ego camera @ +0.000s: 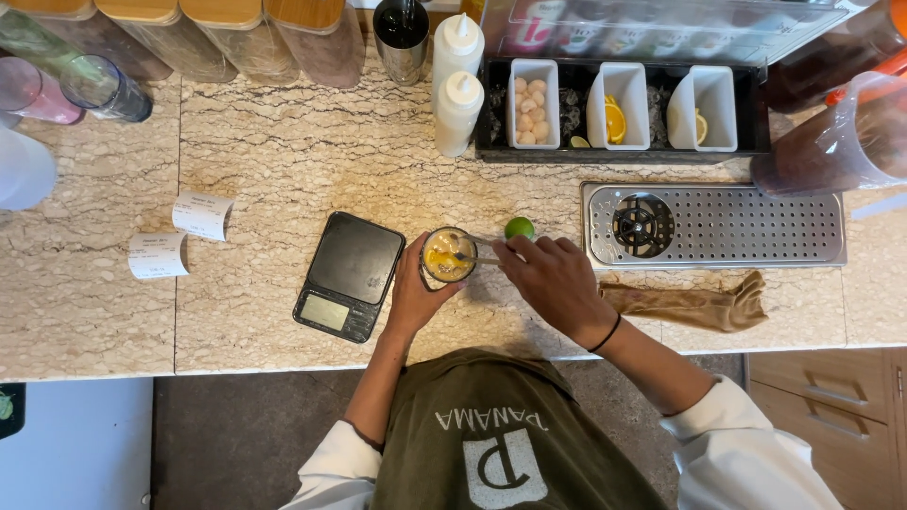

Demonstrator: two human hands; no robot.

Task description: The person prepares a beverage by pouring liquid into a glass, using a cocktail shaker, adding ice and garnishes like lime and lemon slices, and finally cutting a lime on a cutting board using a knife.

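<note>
**At the bench: glass held, spoon in the drink**

On the marble bench [283,161], between the black digital scale [348,275] and the perforated steel drip tray [737,227], stands a clear glass [448,256] of yellow-orange drink with ice. The left hand [413,295] wraps it from the near side, fingers closed around its wall. The right hand [556,279] pinches the handle of a metal spoon [470,257], fingers narrow on it, the bowl dipped into the glass. A lime [519,228] lies just beyond the right hand, near the tray's corner; a brown cloth [694,304] lies beside the wrist.

Risks, as I judge them: the glass looks full, so a brisk stir could slop liquid onto the scale just beside it. A loose left grip could let the glass tip. The right knuckles could nudge the lime and set it rolling.
</note>
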